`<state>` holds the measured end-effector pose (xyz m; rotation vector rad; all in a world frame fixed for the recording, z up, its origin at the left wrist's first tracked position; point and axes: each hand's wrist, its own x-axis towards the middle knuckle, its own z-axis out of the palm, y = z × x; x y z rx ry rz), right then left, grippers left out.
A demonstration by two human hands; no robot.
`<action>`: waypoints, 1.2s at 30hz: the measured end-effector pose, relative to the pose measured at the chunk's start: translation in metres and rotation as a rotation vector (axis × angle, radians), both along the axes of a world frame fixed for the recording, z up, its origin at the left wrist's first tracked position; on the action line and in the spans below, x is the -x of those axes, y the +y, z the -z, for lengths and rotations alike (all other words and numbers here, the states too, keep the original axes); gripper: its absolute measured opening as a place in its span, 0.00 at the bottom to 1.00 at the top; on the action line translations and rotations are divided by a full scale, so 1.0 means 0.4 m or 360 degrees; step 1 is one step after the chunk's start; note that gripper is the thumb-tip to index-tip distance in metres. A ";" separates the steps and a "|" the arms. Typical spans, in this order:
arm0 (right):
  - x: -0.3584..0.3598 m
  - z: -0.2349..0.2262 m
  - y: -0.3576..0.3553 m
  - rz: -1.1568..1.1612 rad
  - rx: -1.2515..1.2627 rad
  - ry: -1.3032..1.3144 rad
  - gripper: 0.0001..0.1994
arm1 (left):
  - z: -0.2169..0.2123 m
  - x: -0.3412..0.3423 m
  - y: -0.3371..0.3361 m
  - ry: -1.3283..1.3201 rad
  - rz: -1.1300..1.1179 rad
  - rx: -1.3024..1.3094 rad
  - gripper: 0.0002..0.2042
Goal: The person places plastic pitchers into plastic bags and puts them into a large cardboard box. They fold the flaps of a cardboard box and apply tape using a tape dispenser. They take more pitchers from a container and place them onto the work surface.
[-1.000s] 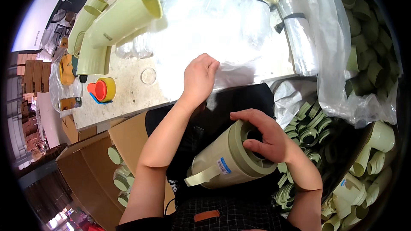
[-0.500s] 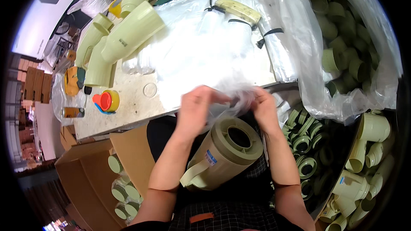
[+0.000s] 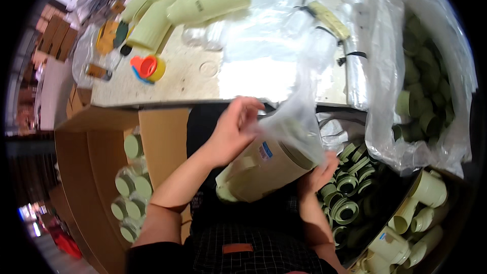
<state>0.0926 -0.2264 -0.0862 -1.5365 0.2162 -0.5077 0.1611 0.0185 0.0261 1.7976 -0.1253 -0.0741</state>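
A pale green plastic jug [image 3: 264,175] with a side handle and a blue sticker lies tilted across my lap, its wide end up and to the right. A clear plastic bag [image 3: 294,116] is drawn over that wide end, and its upper part stands up toward the table. My left hand [image 3: 237,129] has its fingers curled on the bag's left edge, above the sticker. At the jug's right side my right hand [image 3: 319,173] grips the bag's edge, its fingertips partly hidden.
On the table [image 3: 177,89] lie a stack of flat clear bags [image 3: 258,71], pale green jug bodies [image 3: 210,2] and a tape roll [image 3: 154,68]. An open carton [image 3: 96,172] with wrapped parts stands left. To the right are green ring parts [image 3: 347,210], more jug bodies [image 3: 428,190] and a plastic-lined container [image 3: 380,142].
The bag, earlier held bunched above the jug, now covers its wide end. My right hand has moved down along the jug's right side. The jug has tipped to the right, and the view has shifted.
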 end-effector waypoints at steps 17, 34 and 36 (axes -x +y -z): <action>0.151 -0.383 0.583 -0.2949 0.0090 -0.0068 0.33 | 0.035 0.877 0.489 -0.0040 -0.1931 -0.1067 0.16; -0.190 -0.200 0.146 -0.1244 0.0380 0.0623 0.17 | 0.177 0.951 0.804 0.0545 -0.2127 -0.2092 0.19; -0.273 -0.143 0.057 -0.0939 0.0349 0.0354 0.12 | 0.104 0.720 0.684 -0.0012 -0.1919 -0.1708 0.21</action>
